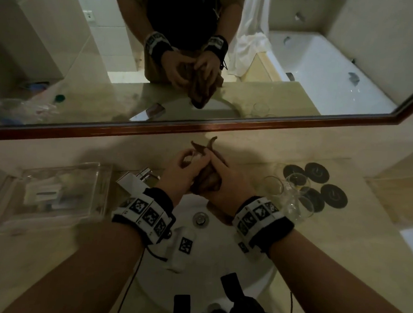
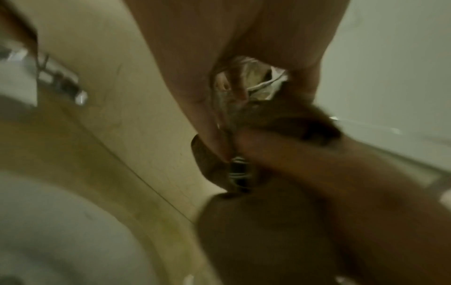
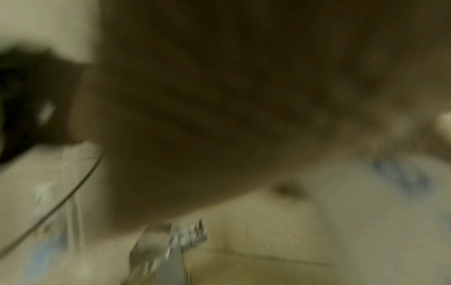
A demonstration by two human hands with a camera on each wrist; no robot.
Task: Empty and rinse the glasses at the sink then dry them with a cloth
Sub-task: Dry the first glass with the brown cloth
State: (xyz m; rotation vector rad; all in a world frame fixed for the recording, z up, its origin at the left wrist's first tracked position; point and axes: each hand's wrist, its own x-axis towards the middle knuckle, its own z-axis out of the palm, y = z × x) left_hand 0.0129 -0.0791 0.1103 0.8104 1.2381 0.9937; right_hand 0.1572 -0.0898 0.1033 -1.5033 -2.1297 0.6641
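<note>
Over the sink (image 1: 209, 248), my left hand (image 1: 181, 170) grips a small clear glass (image 1: 196, 157), mostly hidden by fingers and cloth. My right hand (image 1: 228, 182) holds a brown cloth (image 1: 207, 179) bunched against the glass, with two cloth ends sticking up toward the mirror. In the left wrist view the glass (image 2: 256, 86) shows between my fingers (image 2: 195, 77), with the cloth (image 2: 300, 119) pressed into it by the right hand's fingers (image 2: 305, 158). The right wrist view is blurred and shows mainly my palm (image 3: 219, 115).
Three clear glasses (image 1: 295, 193) stand on the counter right of the basin, beside several dark round coasters (image 1: 317, 172). A chrome faucet (image 1: 139, 176) is left of my hands, and a clear plastic tray (image 1: 53, 190) lies further left. A wood-framed mirror (image 1: 202, 129) runs along the wall.
</note>
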